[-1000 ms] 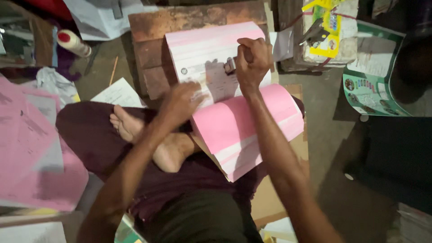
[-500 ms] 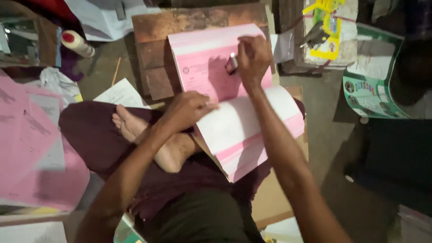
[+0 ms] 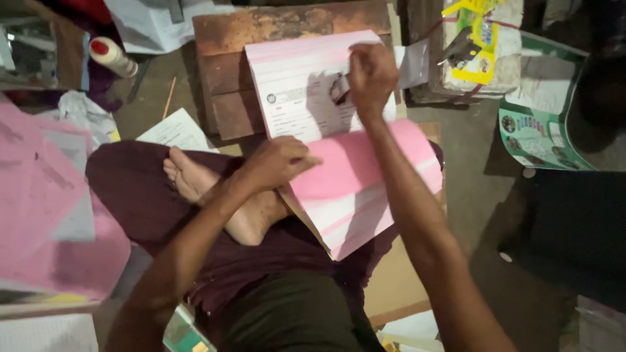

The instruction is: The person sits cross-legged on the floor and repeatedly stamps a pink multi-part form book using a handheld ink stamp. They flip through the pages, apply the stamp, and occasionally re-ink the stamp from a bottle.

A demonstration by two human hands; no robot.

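Observation:
I sit cross-legged on the floor with a thick pad of pink and white printed forms point(image 3: 355, 189) across my lap and a wooden block point(image 3: 261, 39). My left hand point(image 3: 277, 163) grips the pad's left edge, thumb over the lower pink leaf. My right hand point(image 3: 370, 75) is closed around a small dark object point(image 3: 339, 89) pressed on the raised white sheet point(image 3: 293, 98); what that object is I cannot tell. My bare foot point(image 3: 195, 176) lies just left of the pad.
Loose pink sheets point(image 3: 45, 215) pile at the left. A white bottle with a red cap point(image 3: 111, 55) lies at the upper left, a thin stick point(image 3: 169, 98) near it. A yellow-taped bundle point(image 3: 476, 45) and a green printed sheet point(image 3: 535, 130) sit at the right.
A leaf has been turned: the white printed sheet now stands up against the block and a pink leaf lies below. My right hand shifted slightly left on the sheet.

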